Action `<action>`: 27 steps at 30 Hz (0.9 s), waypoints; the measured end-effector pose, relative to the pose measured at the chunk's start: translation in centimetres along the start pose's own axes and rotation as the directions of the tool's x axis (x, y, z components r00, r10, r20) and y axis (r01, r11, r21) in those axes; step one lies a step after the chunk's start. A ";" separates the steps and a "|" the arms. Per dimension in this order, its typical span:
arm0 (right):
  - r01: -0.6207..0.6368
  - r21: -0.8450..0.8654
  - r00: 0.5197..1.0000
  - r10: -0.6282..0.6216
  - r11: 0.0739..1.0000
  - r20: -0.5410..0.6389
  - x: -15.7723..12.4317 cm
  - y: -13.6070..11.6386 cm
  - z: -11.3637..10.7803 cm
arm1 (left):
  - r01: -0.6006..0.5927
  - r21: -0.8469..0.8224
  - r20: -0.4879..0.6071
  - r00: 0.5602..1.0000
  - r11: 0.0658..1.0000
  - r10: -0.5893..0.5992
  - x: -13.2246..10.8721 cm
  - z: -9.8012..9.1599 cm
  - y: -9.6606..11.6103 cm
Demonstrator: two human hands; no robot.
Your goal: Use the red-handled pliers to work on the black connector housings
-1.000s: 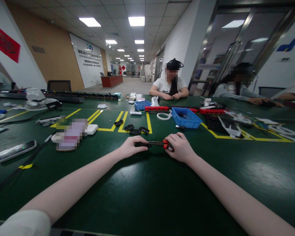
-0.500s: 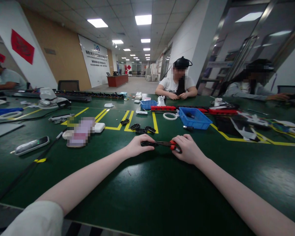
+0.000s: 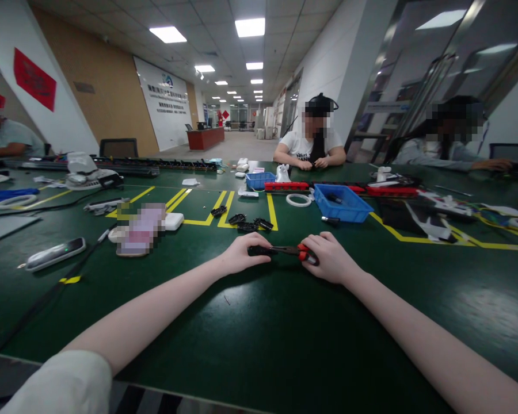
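Note:
My left hand (image 3: pixel 240 254) is closed on a small black part (image 3: pixel 259 250), pinched between thumb and fingers. In my right hand (image 3: pixel 328 257) is a pair of pliers (image 3: pixel 303 253) with red and black handles. The jaws point left and meet the black part's right end; whether they grip it or only touch it, I cannot tell. Both hands are held over the green table (image 3: pixel 259 333). Just beyond them lie several black plastic pieces (image 3: pixel 247 226), similar in colour to the held part. Near the left forearm a thin sliver (image 3: pixel 227 300) rests on the table.
Right of the black pieces stands a blue bin (image 3: pixel 349 210), with a white ring (image 3: pixel 299 200) beside it. On the left are a blurred-out phone (image 3: pixel 144 230), a white case (image 3: pixel 172 221), a handheld device (image 3: pixel 56 255) and a black cable (image 3: pixel 38 310). Other people sit around the table.
The view has shifted very slightly. Both hands keep the same hold, with the pliers still at the black part's end.

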State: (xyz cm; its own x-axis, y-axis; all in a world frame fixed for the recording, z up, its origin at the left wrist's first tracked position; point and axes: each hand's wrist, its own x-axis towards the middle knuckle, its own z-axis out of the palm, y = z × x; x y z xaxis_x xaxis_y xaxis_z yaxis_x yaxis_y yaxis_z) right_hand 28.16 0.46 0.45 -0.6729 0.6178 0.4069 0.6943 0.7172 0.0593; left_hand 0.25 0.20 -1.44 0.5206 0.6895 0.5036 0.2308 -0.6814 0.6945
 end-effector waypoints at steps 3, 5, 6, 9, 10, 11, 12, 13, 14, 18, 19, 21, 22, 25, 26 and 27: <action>-0.004 0.008 1.000 0.004 1.000 -0.002 0.0 0.0 0.0 | 0.002 0.005 0.008 1.000 1.000 -0.002 0.0 0.0 -0.1; -0.006 0.013 1.000 0.006 1.000 -0.002 -0.1 0.0 0.0 | 0.005 0.002 0.013 1.000 1.000 -0.005 -0.1 0.0 -0.2; -0.006 0.016 1.000 0.006 1.000 -0.001 -0.1 0.1 0.0 | 0.005 -0.001 0.017 1.000 1.000 -0.005 -0.1 0.0 -0.3; -0.006 0.023 1.000 0.005 1.000 0.003 -0.1 0.1 0.0 | 0.009 -0.015 0.033 0.999 1.000 -0.008 -0.1 0.0 -0.5; -0.007 0.024 1.000 0.007 1.000 0.004 -0.1 0.1 0.0 | 0.011 -0.020 0.038 0.999 1.000 -0.010 -0.1 0.0 -0.6; -0.008 0.026 1.000 0.008 1.000 0.005 -0.1 0.1 -0.1 | 0.014 -0.024 0.043 0.999 1.000 -0.013 -0.1 0.0 -0.6; -0.009 0.027 1.000 0.009 1.000 0.006 0.0 0.1 -0.1 | 0.017 -0.028 0.047 0.999 0.999 -0.016 -0.1 0.0 -0.7; -0.010 0.029 1.000 0.010 1.000 0.007 0.0 0.1 -0.2 | 0.021 -0.032 0.051 0.999 0.999 -0.020 -0.1 0.0 -0.7; -0.010 0.030 1.000 0.010 0.999 0.009 0.0 0.1 -0.2 | 0.025 -0.035 0.054 0.998 0.999 -0.023 -0.1 0.0 -0.7; 0.000 0.034 1.000 -0.001 0.999 0.021 0.0 0.2 -0.5 | 0.041 -0.049 0.072 0.997 0.998 -0.037 -0.1 0.0 -0.8; 0.003 0.033 1.000 -0.004 0.999 0.023 0.0 0.2 -0.6 | 0.044 -0.053 0.079 0.996 0.998 -0.040 -0.1 -0.1 -0.7; 0.007 0.031 1.000 -0.008 0.999 0.026 0.0 0.2 -0.7 | 0.051 -0.058 0.092 0.995 0.997 -0.046 -0.1 -0.1 -0.7; 0.008 0.030 1.000 -0.009 1.000 0.026 0.0 0.2 -0.7 | 0.054 -0.060 0.098 0.994 0.997 -0.048 -0.1 -0.1 -0.7; 0.012 0.026 1.000 -0.013 1.000 0.023 -0.1 0.1 -0.7 | 0.062 -0.061 0.113 0.992 0.996 -0.055 -0.1 -0.1 -0.6; 0.013 0.024 1.000 -0.013 1.000 0.021 -0.1 0.0 -0.7 | 0.064 -0.059 0.117 0.992 0.996 -0.057 -0.1 -0.1 -0.6; 0.013 0.021 1.000 -0.013 1.000 0.019 -0.1 0.0 -0.7 | 0.066 -0.058 0.120 0.991 0.996 -0.058 -0.1 -0.1 -0.6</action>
State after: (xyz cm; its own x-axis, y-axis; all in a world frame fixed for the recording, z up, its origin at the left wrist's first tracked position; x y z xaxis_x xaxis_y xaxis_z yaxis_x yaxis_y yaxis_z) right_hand 28.38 0.17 1.03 -0.6870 0.6142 0.3882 0.6800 0.7318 0.0456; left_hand -0.01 0.53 -1.85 0.6007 0.6939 0.3970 0.2168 -0.6194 0.7546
